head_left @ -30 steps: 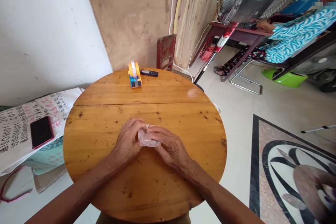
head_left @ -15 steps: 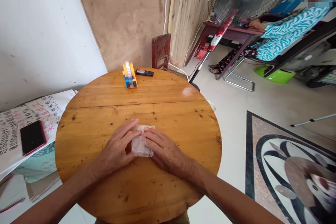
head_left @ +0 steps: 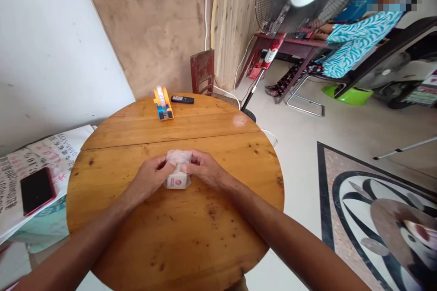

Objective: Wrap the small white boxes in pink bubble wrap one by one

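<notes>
Between my hands is a small white box in clear bubble wrap (head_left: 178,180), with pinkish print on the side that faces me. My left hand (head_left: 152,174) grips its left side, the thumb lying on top of the wrap. From the right, my right hand (head_left: 206,169) pinches it in the same way, thumb on top and fingers behind. The two thumbs nearly meet over the package. Whether its underside touches the round wooden table (head_left: 218,209) I cannot tell.
An orange and blue tape dispenser (head_left: 164,105) and a dark handset (head_left: 182,99) lie at the table's far edge. A phone (head_left: 38,191) rests on printed sheets at left. Beyond stand a chair (head_left: 203,72), a fan (head_left: 273,50) and a seated person (head_left: 355,50).
My hands have gone from lying flat over the package to gripping its sides. Its printed face now shows toward me. The camera view has shifted slightly.
</notes>
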Motion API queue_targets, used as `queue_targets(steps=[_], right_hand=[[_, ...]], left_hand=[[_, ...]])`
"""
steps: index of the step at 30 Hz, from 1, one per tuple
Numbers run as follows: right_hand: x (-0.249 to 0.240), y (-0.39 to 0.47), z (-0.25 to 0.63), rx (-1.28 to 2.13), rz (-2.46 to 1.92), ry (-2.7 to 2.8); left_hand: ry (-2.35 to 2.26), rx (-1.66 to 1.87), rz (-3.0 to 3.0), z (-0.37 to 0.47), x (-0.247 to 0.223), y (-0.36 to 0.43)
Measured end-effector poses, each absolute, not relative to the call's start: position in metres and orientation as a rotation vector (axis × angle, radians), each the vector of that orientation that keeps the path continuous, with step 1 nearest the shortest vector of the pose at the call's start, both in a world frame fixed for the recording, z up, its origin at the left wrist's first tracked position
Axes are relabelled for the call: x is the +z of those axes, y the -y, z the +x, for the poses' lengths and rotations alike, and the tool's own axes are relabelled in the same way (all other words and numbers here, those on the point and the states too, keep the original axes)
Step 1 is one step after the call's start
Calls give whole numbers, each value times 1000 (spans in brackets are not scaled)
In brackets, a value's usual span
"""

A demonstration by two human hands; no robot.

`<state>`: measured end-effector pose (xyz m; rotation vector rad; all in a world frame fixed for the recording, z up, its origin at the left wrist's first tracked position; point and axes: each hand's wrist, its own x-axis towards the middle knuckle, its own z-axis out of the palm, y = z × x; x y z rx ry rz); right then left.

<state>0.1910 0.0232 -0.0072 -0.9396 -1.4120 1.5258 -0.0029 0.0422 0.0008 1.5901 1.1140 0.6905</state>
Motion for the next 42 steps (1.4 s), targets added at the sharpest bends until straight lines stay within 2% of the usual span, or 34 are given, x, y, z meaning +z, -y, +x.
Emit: queue_targets(steps=[6, 15, 29, 34, 39, 42], right_hand=[[-13, -33, 186, 1556, -993, 1254], [-8, -28, 177, 1300, -1120, 1391], [3, -36, 182, 1088, -1290, 1708], [2, -38, 178, 1107, -1222, 1618], [7, -28, 190, 1314, -1007, 1597], [7, -27, 195, 1217, -1007, 1764]], left_hand=[[-1000, 726, 1329, -3, 3, -47], [-1022, 738, 1245, 2, 6, -49], [-1065, 857, 1202, 6, -4, -50], [-1062, 922, 1177, 8, -8, -52], [-1074, 918, 1193, 8, -4, -54], [-1075, 939, 1242, 7, -1, -56]])
